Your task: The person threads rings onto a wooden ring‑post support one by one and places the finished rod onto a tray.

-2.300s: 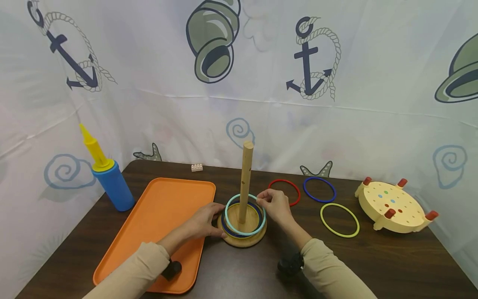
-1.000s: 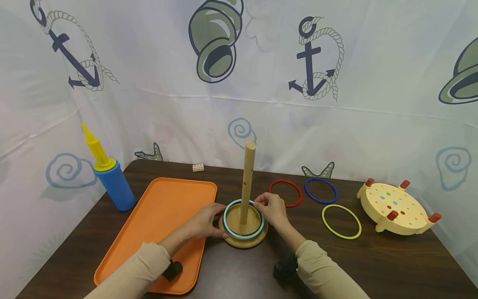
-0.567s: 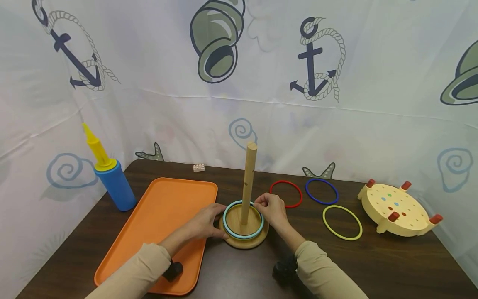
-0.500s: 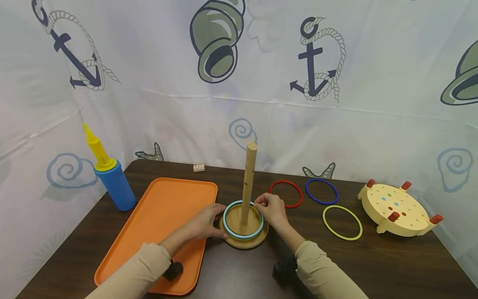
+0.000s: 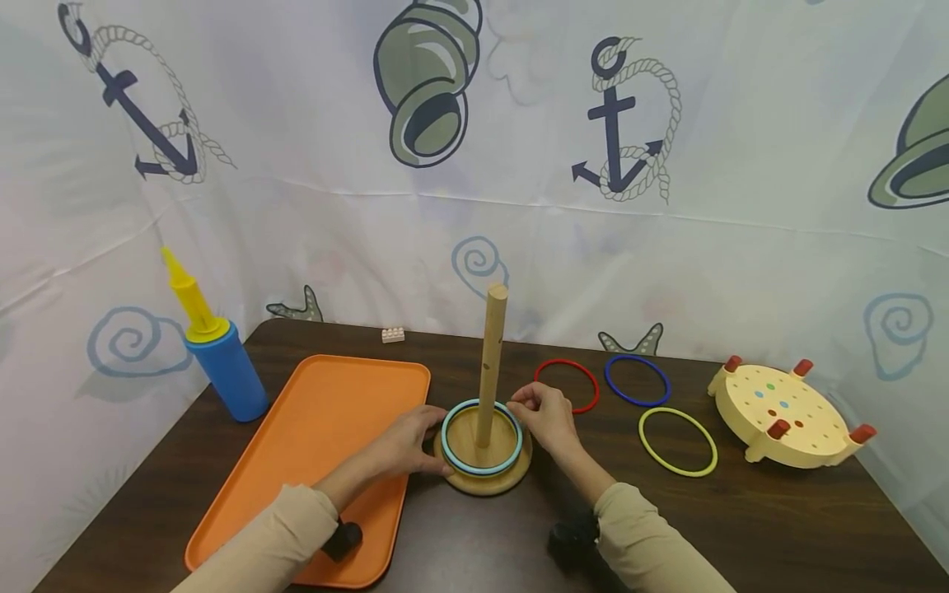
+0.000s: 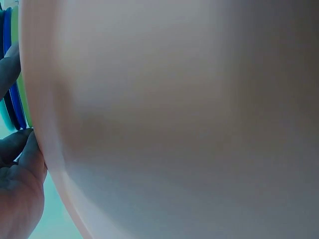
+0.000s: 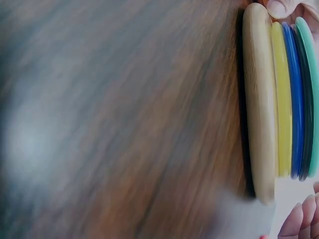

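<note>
A wooden stand with an upright peg and a round base stands in the middle of the table. Around the peg lie a yellow ring, a blue ring, a dark ring and, uppermost, a light turquoise ring. My left hand curves round the left side of the base, thumb in front. At the back right of the stack my right hand pinches the turquoise ring; its fingertips are partly hidden. A blurred pale surface fills most of the left wrist view.
An orange tray lies left, under my left forearm. Beyond it stands a blue and yellow hand pump. A white toy brick sits behind. Red, blue and yellow-green rings lie right, before a cream pegged disc.
The turquoise ring, tilted and higher around the peg 2.3 seconds ago, has come down level on the other rings. Both hands have stayed nearly in place since.
</note>
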`<act>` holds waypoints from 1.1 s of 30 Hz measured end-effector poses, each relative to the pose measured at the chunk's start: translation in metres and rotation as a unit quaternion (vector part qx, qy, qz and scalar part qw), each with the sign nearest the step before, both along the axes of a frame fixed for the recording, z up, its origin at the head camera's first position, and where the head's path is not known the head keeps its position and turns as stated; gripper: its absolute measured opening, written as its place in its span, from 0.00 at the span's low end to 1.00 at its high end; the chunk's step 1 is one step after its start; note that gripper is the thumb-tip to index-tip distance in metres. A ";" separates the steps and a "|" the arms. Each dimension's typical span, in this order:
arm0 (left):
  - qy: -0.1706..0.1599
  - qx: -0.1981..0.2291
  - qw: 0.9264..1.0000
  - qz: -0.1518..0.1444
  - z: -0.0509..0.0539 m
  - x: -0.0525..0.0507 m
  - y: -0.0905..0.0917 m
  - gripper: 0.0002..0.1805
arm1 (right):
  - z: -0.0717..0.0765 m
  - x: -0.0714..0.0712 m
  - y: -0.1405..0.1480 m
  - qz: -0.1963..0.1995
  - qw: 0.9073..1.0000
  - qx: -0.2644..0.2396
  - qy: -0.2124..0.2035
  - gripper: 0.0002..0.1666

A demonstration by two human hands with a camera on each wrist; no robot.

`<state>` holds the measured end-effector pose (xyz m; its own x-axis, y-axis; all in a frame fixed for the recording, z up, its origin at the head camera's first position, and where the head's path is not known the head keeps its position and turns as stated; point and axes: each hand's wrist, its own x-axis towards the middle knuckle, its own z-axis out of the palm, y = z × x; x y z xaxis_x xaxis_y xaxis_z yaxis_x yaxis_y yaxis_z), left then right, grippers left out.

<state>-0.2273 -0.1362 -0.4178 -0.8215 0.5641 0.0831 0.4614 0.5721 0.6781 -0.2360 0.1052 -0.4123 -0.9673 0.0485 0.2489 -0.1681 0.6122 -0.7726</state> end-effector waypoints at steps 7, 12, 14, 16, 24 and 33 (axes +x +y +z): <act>-0.003 -0.001 1.000 0.003 0.000 0.000 -0.001 0.37 | 0.000 0.001 0.026 -0.036 0.999 -0.011 -0.008 0.05; 0.000 -0.008 1.000 0.007 0.000 0.000 0.000 0.36 | 0.002 0.001 0.059 -0.071 0.997 -0.016 -0.008 0.08; 0.001 -0.010 1.000 0.007 0.000 0.000 0.000 0.36 | 0.002 0.002 0.075 -0.088 0.996 -0.013 -0.002 0.08; 0.002 -0.011 1.000 0.007 0.000 0.000 0.000 0.36 | 0.001 0.002 0.092 -0.111 0.994 -0.002 0.006 0.08; -0.004 -0.007 1.000 0.005 0.001 0.001 0.000 0.37 | -0.004 0.007 0.153 -0.186 0.982 0.033 0.009 0.10; -0.007 -0.007 1.000 0.005 0.002 0.001 0.001 0.37 | -0.010 0.014 0.191 -0.204 0.977 0.062 0.006 0.13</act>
<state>-0.2264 -0.1350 -0.4161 -0.8285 0.5564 0.0629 0.4456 0.5870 0.6759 -0.2221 0.2960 -0.4222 -0.8706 0.3984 0.2886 0.1006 0.7185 -0.6882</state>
